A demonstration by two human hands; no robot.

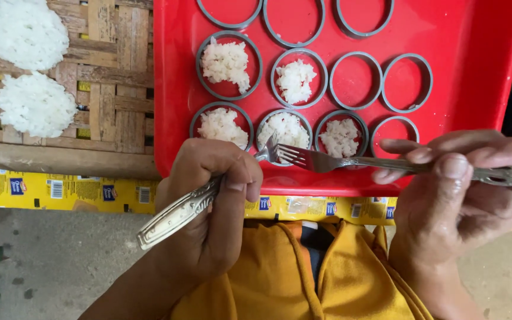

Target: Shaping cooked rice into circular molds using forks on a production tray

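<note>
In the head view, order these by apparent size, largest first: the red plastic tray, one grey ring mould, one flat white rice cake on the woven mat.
1. Red plastic tray
2. Flat white rice cake
3. Grey ring mould, only slightly smaller than the cake

I'm in a home food-making spot: woven bamboo drying mat [114, 77] with white rice cakes [35, 104], bare concrete floor [60, 261].

flat yellow packaging [60, 191] with blue labels lies under the tray [173, 89].
</note>
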